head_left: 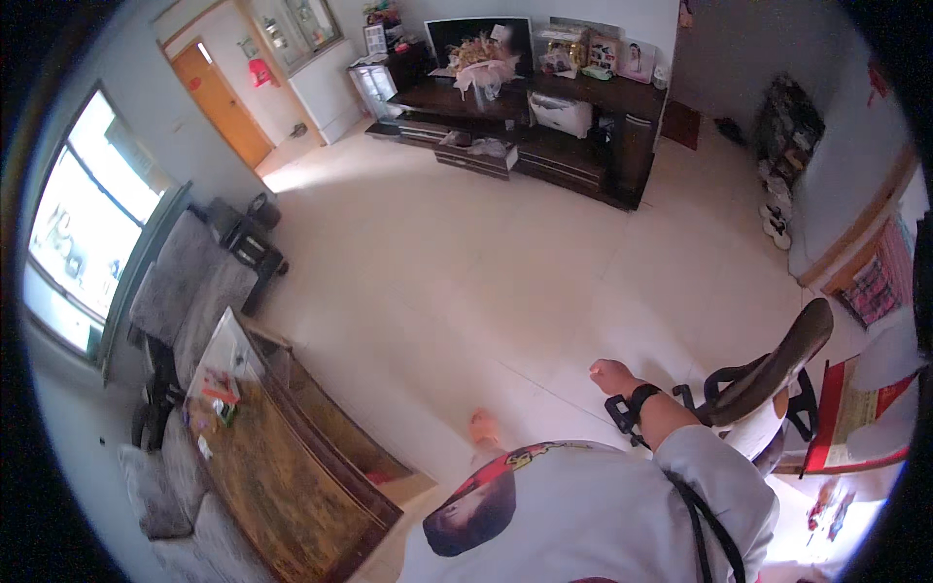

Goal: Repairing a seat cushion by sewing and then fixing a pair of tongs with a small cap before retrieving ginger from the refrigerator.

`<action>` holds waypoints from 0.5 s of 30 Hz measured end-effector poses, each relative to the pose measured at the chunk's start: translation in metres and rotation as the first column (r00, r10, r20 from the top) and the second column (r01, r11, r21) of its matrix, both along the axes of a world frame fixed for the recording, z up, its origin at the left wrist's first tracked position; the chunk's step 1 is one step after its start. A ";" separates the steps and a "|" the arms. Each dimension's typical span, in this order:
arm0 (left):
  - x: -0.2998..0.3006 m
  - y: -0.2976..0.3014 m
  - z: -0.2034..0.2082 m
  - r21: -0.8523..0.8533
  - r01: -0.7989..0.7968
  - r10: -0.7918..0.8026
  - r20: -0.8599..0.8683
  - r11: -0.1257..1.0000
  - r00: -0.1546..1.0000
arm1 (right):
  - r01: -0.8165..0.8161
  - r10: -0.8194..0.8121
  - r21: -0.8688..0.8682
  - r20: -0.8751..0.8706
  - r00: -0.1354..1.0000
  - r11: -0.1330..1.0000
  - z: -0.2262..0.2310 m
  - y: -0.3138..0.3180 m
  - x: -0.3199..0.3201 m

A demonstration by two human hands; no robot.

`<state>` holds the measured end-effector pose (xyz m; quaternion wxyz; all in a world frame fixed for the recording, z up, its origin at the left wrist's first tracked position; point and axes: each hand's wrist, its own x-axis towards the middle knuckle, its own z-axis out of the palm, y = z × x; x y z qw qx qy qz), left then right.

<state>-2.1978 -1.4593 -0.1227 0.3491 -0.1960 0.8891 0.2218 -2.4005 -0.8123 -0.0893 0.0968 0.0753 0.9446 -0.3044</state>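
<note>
R hand (610, 374): out over pale floor (418, 282), fingers curled in; blk strap (643, 394) round its wrist. L hand: can't tell, as small pink form (481, 426) just beyond white shirt (603, 505) may be hand or foot; hence hands apart or together also uncertain. To R of strap, brown curved rest (777, 364) w/ blk frame. At L, table (292, 476) w/ small items (222, 400) on top; grey sofa (170, 282) alongside, below window (97, 204). Far side: dk TV stand (627, 165) w/ TV (445, 37), bouquet (483, 63), drawer (473, 165) pulled out. Upper L: orange door (228, 102).
</note>
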 end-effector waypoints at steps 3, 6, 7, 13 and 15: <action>-0.107 -0.040 -0.008 0.001 0.059 -0.059 -0.036 0.998 0.998 | -0.107 0.076 0.166 0.186 0.980 0.980 -0.023 -0.003 -0.022; -0.242 -0.089 -0.015 -0.029 0.154 -0.157 -0.194 0.988 0.968 | -0.452 0.427 0.009 0.314 0.848 0.892 -0.048 0.002 -0.019; -0.291 -0.105 -0.018 -0.041 0.170 -0.174 -0.309 0.985 0.935 | -0.410 0.382 -0.061 0.507 0.772 0.910 -0.029 -0.008 -0.043; -0.582 -0.055 0.041 -0.106 0.244 -0.266 -0.414 0.964 0.870 | -0.054 0.060 -0.032 0.225 0.973 0.998 -0.080 -0.021 -0.073; -0.654 0.067 0.075 -0.053 0.284 -0.270 -0.509 0.957 0.817 | -0.173 0.190 -0.191 0.079 0.979 0.966 -0.115 0.001 -0.058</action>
